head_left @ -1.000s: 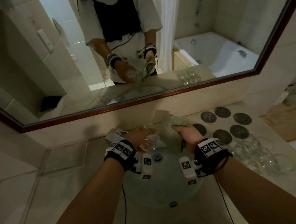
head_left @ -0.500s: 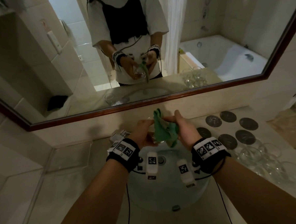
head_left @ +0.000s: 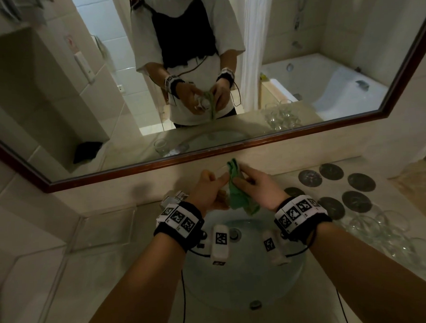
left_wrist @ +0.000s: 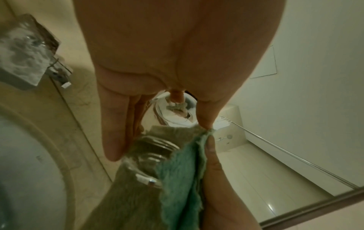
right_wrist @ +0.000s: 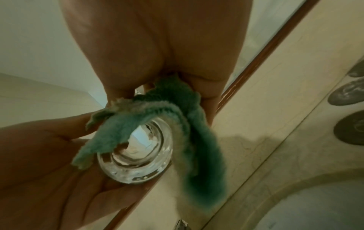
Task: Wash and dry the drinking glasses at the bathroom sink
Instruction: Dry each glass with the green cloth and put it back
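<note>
Over the round pale sink basin [head_left: 243, 290], held in the curled left hand [head_left: 206, 193]: a clear ribbed drinking glass [right_wrist: 135, 149], lying tilted, long axis running away from the body, thick base toward the wrists. Pinched by the right hand [head_left: 257, 186], fingers bent round it: a green fluffy cloth [head_left: 235, 192], draped over the glass wall. Just right of the glass, so likely the hand to wipe. Farther right on the counter, well apart: a group of clear glasses [head_left: 383, 234].

A glass [right_wrist: 135, 154] and a cloth [head_left: 236, 197] are held between the fingers [head_left: 223, 180], above the sink [head_left: 238, 291]; more glasses [head_left: 383, 231] are placed right of them on the tabletop [head_left: 101, 266].
</note>
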`<state>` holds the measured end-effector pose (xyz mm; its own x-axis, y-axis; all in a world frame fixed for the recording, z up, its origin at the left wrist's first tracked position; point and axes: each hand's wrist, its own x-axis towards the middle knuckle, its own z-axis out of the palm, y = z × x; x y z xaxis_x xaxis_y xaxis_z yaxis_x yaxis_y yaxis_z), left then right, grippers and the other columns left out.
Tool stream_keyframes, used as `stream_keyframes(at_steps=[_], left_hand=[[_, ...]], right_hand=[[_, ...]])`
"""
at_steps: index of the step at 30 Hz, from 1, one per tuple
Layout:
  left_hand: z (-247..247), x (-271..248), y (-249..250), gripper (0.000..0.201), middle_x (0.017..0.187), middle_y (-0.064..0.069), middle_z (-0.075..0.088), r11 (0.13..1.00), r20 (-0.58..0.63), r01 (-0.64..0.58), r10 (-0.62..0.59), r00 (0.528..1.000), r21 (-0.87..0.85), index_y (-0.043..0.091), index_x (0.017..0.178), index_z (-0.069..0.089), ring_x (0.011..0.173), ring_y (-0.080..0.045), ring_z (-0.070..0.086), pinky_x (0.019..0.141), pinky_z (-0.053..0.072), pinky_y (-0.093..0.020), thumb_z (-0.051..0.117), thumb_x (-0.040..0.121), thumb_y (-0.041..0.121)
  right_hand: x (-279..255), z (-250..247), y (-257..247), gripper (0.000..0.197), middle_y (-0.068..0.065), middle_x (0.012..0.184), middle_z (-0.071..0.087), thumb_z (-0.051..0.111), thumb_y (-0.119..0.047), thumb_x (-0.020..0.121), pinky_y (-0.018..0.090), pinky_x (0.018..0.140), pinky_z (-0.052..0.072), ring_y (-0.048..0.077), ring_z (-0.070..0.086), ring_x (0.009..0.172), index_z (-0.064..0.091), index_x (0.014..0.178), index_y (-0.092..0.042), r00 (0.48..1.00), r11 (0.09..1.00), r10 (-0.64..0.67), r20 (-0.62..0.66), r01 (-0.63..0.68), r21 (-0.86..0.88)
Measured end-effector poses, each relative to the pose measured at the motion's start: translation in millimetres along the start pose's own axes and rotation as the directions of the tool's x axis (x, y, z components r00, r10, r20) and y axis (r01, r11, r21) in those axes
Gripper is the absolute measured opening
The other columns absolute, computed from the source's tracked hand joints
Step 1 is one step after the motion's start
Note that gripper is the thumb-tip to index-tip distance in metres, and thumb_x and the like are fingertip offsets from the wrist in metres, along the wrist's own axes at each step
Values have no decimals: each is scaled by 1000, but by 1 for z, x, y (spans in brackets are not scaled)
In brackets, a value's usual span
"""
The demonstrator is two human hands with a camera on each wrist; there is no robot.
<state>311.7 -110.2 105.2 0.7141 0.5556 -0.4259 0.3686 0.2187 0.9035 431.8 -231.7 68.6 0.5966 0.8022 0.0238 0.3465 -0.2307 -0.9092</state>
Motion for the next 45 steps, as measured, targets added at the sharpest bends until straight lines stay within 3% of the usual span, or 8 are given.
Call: stream_keyframes(at_steps=[7,11,16,23,28,36,39,45], left_hand=[[4,-11,8,40,105,-25,55,999,-12,19,-19,1000,45,9,122,37,86,-36,63,66,60,-46,47,100,41],[6,-12,13,39,98,-18,58,988,-42,-58,65,997,144,7,119,40,78,-30,63,69,61,-46,47,100,41],[7,-18,24,39,86,-15,64,993,-24,-94,96,995,70,7,116,44,69,-27,67,59,57,-37,49,99,42],[11,-21,28,39,100,-13,67,936,28,-117,114,993,332,13,105,50,89,-29,66,73,54,-39,41,100,50],[2,-13,26,21,85,0,59,735,46,-299,344,938,609,22,82,55,80,-18,56,70,44,-30,53,97,37],[5,-14,18,19,67,-5,57,875,29,-241,252,967,421,13,79,54,61,-16,53,59,44,-27,49,96,6],[9,-13,14,17,67,-5,57,916,3,-208,220,975,344,11,81,53,62,-17,52,59,44,-27,48,95,4],[11,-18,10,20,59,-3,51,944,-46,-283,294,955,171,8,79,52,55,-12,46,52,41,-16,47,97,4]], right_hand=[[4,-8,-6,63,1,122,57,58,-50,92,42,94,54,17,62,103,38,144,-19,991,983,-3,133,27,-181],[3,-10,1,93,9,122,66,65,-72,66,48,95,55,24,68,104,44,139,-19,982,978,134,135,-153,143],[-3,-8,0,77,19,124,66,52,-72,83,52,105,45,36,64,116,58,132,-12,897,541,306,321,-441,716],[-7,-2,-4,54,20,132,61,46,-51,99,52,110,39,36,58,124,54,137,-14,913,433,254,318,-402,807],[-5,-1,9,66,19,123,67,69,-57,81,46,96,50,35,66,110,61,129,-13,922,589,282,266,-386,710],[-4,0,3,60,2,120,68,65,-54,85,35,95,50,16,66,104,59,133,-19,993,987,11,118,-30,158],[-5,8,-6,49,-2,114,67,58,-40,96,21,87,50,1,64,96,52,138,-17,992,997,-72,102,68,37],[-10,16,-18,26,12,115,65,55,-37,98,39,93,53,23,65,104,57,121,-26,996,978,-61,62,47,202]])
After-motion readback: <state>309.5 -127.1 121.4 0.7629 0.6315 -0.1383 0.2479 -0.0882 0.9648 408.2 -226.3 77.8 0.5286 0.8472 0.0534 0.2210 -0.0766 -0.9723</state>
